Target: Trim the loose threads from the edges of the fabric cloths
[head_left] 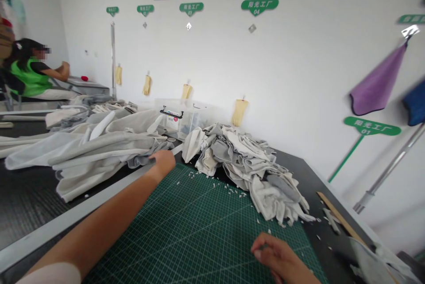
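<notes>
My left arm stretches across the green cutting mat. My left hand rests at the mat's far edge against a long pile of grey and white cloth. Its fingers are curled under and seem to grip a grey fold. My right hand lies at the mat's near right, fingers curled in loosely with nothing visible in them. A heap of small grey and white cloth pieces sits on the mat's far right corner, with white scraps scattered around it.
A metal straightedge runs along the mat's left side. A clear plastic box stands behind the cloth. A wooden ruler lies at the table's right edge. A person in a green vest sits far left. Gloves and cloths hang on the wall.
</notes>
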The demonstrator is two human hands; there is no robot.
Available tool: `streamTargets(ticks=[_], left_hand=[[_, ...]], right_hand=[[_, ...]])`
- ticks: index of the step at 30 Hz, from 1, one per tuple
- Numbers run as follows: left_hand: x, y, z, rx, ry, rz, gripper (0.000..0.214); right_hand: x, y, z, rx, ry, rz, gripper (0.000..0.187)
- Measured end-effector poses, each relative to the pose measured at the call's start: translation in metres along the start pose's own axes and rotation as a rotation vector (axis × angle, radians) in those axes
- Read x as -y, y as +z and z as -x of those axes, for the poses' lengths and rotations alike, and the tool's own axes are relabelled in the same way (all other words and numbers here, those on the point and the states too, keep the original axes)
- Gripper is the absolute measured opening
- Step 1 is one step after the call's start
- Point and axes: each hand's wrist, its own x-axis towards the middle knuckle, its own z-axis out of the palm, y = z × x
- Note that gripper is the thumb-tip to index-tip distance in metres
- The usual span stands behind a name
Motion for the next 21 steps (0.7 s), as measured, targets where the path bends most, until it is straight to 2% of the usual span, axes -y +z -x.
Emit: streamTargets(ticks=[3, 6, 9, 13, 17, 21], left_hand=[[-0.038, 0.003, 0.007, -0.144, 0.125, 0.043, 0.049], [-0.063, 0.013, 0.004, -0.142, 0.207, 0.088, 0.057], [-0.074, 0.026, -0.003, -0.110, 0.121, 0.179, 0.054], [-0.073, 0.034, -0.013, -0.122, -0.057, 0.359, 0.028], [-0.062, 0.018, -0.024, -0.171, -0.238, 0.465, 0.021], [-0.049, -0.025, -0.031, -0.361, -0.386, 0.585, 0.027]], right_hand=[[0.005, 0.005, 0.002, -0.004, 0.034, -0.007, 0.049], [0.007, 0.010, 0.003, 0.023, 0.061, -0.041, 0.049], [0.001, 0.013, 0.000, 0.058, 0.048, -0.058, 0.050], [-0.016, 0.013, -0.007, 0.073, -0.003, -0.093, 0.050], [-0.028, 0.013, -0.012, 0.061, -0.045, -0.146, 0.049], [-0.024, 0.015, -0.009, 0.017, 0.011, -0.149, 0.048]])
